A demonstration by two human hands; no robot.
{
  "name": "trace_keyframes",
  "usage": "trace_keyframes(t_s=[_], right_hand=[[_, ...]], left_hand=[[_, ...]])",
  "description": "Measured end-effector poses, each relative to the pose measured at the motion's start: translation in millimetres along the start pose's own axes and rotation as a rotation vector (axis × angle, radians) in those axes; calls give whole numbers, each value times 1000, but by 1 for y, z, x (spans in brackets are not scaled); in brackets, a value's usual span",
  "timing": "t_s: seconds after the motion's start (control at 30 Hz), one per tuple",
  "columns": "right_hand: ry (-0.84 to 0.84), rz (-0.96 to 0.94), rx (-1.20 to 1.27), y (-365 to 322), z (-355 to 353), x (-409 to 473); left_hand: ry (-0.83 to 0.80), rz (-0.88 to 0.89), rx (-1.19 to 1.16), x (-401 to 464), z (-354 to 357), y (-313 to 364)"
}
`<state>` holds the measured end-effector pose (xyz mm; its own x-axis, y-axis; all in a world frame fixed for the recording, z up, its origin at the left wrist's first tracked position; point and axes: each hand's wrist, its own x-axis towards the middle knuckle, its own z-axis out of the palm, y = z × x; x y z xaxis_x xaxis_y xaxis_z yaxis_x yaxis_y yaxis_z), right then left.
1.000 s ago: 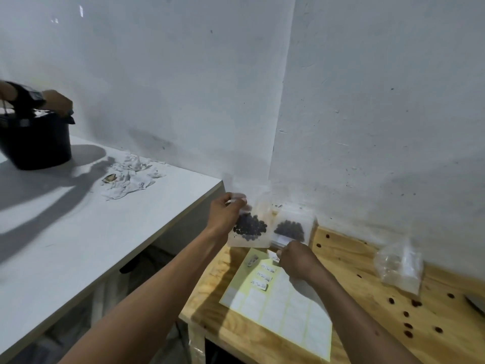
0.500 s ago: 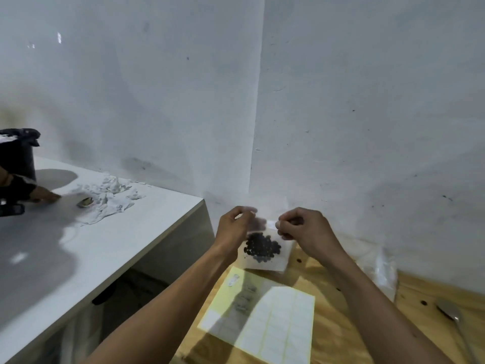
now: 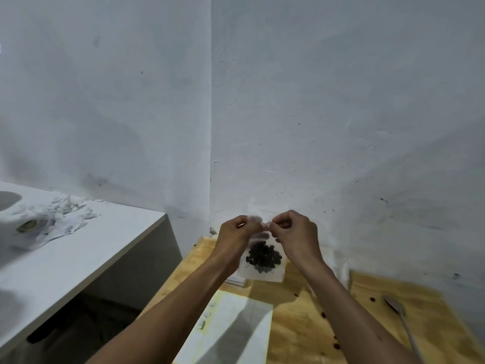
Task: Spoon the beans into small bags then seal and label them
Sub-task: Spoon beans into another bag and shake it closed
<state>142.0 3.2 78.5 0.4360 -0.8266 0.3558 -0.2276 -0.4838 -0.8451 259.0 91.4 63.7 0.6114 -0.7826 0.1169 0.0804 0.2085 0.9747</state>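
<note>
— So, starting at nine o'clock, what is there?
— A white table (image 3: 78, 248), with a heap of crumpled white paper (image 3: 49, 222) on it near the wall.
— And moving toward the centre?
— The left hand (image 3: 237, 236) is raised over the wooden bench (image 3: 301, 311), fingers curled, pinching the top edge of a small clear bag (image 3: 262, 269). Just beside it, at its three o'clock, the right hand (image 3: 294, 232) pinches the same top edge; the two hands nearly touch.
— Where are the beans?
— The dark beans (image 3: 263, 256) sit in a clump inside the bag, which hangs below the hands, above the far part of the bench.
— Is the bag's top closed?
— It's blurred; I cannot tell.
— Anything at six o'clock?
— A sheet of white labels (image 3: 236, 332) lies flat on the bench, between the forearms.
— And farther right?
— Loose dark beans are scattered on the wood, and at four o'clock a metal spoon (image 3: 401, 319) lies on the bench, well apart from the hands.
</note>
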Motion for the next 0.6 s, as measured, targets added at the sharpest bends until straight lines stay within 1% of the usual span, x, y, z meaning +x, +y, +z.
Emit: trace_keyframes(t_s=[0.07,0.13,0.17,0.23,0.27,0.33,0.4,0.5,0.6], right_hand=[[58,13,-68,2,-5,-1],[107,83,-99,9,-12,-2],[89,155,-41,13,-16,-1],[2,298,167,19,-24,0],[-43,331,259,22,-28,0],[-74,324,369,26,-33,-2],[-47,289,412,30,-37,-4],[-17,266,406,38,-45,-6],[20,286,390,47,-53,-7]], left_hand=[[15,8,30,0,6,-1],[24,-4,23,-1,13,0],[23,-16,20,-2,16,1],[12,-35,13,-4,22,2],[2,-37,8,-5,25,2],[-10,-30,18,-5,31,-1],[18,-21,52,-4,36,-6],[47,-27,51,-2,45,-14],[59,-41,52,-4,60,-19]])
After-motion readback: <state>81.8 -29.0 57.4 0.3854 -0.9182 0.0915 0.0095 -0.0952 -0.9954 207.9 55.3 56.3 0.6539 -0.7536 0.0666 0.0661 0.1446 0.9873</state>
